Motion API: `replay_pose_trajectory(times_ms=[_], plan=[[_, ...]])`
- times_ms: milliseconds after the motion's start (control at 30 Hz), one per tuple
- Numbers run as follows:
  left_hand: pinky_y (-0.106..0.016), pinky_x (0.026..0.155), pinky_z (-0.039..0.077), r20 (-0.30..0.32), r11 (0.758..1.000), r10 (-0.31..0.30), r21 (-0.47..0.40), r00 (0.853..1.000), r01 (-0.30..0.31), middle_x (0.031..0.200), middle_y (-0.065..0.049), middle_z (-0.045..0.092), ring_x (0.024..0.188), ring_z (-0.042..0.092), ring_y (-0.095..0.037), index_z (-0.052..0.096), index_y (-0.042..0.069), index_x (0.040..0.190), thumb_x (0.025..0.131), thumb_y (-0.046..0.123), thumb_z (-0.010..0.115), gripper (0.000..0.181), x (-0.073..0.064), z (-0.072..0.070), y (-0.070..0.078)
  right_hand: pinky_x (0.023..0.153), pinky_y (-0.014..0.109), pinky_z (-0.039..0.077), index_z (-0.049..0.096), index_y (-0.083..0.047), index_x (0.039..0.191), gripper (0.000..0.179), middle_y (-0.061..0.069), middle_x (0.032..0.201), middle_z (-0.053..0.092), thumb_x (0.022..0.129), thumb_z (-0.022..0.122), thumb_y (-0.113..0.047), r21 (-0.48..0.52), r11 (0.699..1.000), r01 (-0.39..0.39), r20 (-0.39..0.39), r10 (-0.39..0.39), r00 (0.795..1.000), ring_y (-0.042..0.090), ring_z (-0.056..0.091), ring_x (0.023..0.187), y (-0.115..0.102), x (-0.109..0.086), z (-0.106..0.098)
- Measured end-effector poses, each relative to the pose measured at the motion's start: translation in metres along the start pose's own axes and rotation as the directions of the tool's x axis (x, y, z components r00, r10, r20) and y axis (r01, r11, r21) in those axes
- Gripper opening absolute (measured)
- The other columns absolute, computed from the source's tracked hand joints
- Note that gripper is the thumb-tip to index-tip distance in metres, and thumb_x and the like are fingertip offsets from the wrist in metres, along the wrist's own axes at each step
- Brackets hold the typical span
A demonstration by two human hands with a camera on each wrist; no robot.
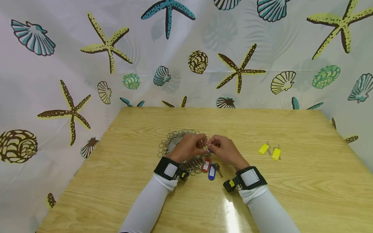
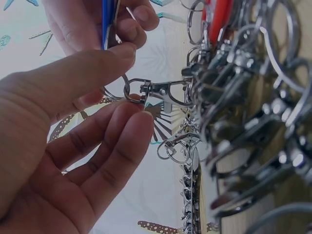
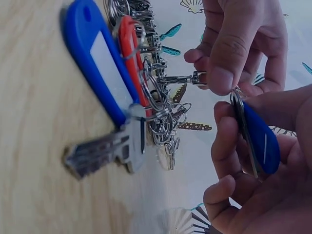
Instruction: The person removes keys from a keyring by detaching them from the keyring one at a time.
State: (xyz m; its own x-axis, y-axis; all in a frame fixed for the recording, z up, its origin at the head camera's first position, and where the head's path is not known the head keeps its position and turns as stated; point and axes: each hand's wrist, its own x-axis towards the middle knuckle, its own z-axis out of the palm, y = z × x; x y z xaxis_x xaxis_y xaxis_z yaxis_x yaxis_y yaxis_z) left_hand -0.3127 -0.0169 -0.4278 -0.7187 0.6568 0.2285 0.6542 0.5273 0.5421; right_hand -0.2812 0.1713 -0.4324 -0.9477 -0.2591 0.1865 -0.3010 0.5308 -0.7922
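Note:
Near the middle of the table my left hand (image 1: pixel 187 147) pinches the small ring end of a metal swivel clasp (image 2: pixel 163 90). That clasp hangs at the rim of a round grey disc (image 1: pixel 173 142), edged with many clasps and rings. Facing it, my right hand (image 1: pixel 228 150) grips a blue key tag (image 3: pixel 261 139) with a key flat beside it. The tag's split ring (image 2: pixel 114 92) meets the clasp's ring between both hands' fingertips; whether they are linked I cannot tell. Below the hands lie a red tag (image 1: pixel 206 165), another blue tag (image 1: pixel 212 172) and a key (image 1: pixel 217 170).
Two yellow key tags (image 1: pixel 264 148) with keys lie to the right on the wooden table (image 1: pixel 306 187). A patterned curtain (image 1: pixel 175 58) with shells and starfish stands behind the table and along its sides.

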Motion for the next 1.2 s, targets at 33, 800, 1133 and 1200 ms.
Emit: replay_pose_trajectory(times_ms=[33, 800, 1133, 1200], plan=[[-0.023, 0.06, 0.048, -0.003, 1.0, 0.0, 0.0, 1.0, 0.0, 0.073, 0.003, 0.06, 0.065, 0.057, -0.008, 0.061, 0.005, 0.095, 0.084, 0.013, 0.077, 0.02, -0.0002, 0.0, 0.0002, 0.064, 0.03, 0.043, 0.065, -0.006, 0.092, 0.006, 0.004, 0.083, 0.063, 0.094, 0.061, -0.01, -0.001, 1.0, -0.003, -0.001, 0.003, 1.0, 0.016, 0.055, 0.072, 0.0, 0.0003, 0.0004], [-0.023, 0.071, 0.05, 0.045, 0.996, -0.09, 0.008, 0.995, 0.089, 0.09, 0.0, 0.069, 0.079, 0.063, -0.009, 0.07, 0.01, 0.102, 0.096, 0.025, 0.063, 0.019, 0.0008, -0.0003, 0.0032, 0.066, 0.032, 0.042, 0.065, -0.009, 0.093, 0.007, 0.004, 0.089, 0.062, 0.096, 0.06, -0.011, 0.033, 0.999, 0.015, -0.005, -0.015, 1.0, 0.018, 0.052, 0.076, 0.0083, 0.0022, 0.0003], [-0.022, 0.069, 0.05, 0.039, 0.993, -0.108, 0.057, 0.993, 0.106, 0.086, 0.002, 0.069, 0.076, 0.062, -0.006, 0.072, 0.01, 0.099, 0.093, 0.024, 0.067, 0.016, 0.0006, 0.0002, 0.0001, 0.068, 0.033, 0.044, 0.065, -0.007, 0.094, 0.007, 0.004, 0.09, 0.064, 0.097, 0.059, -0.011, 0.005, 0.998, 0.055, 0.017, -0.055, 0.998, 0.018, 0.058, 0.08, 0.0025, 0.0014, -0.0005], [-0.022, 0.069, 0.05, 0.027, 0.992, -0.108, 0.068, 0.994, 0.106, 0.085, 0.002, 0.068, 0.075, 0.062, -0.007, 0.071, 0.01, 0.097, 0.092, 0.024, 0.068, 0.015, 0.0007, 0.0005, 0.0003, 0.067, 0.033, 0.043, 0.065, -0.006, 0.094, 0.008, 0.004, 0.089, 0.064, 0.097, 0.059, -0.011, 0.002, 0.999, 0.048, 0.019, -0.048, 0.999, 0.018, 0.057, 0.078, 0.0022, 0.0011, -0.0002]])
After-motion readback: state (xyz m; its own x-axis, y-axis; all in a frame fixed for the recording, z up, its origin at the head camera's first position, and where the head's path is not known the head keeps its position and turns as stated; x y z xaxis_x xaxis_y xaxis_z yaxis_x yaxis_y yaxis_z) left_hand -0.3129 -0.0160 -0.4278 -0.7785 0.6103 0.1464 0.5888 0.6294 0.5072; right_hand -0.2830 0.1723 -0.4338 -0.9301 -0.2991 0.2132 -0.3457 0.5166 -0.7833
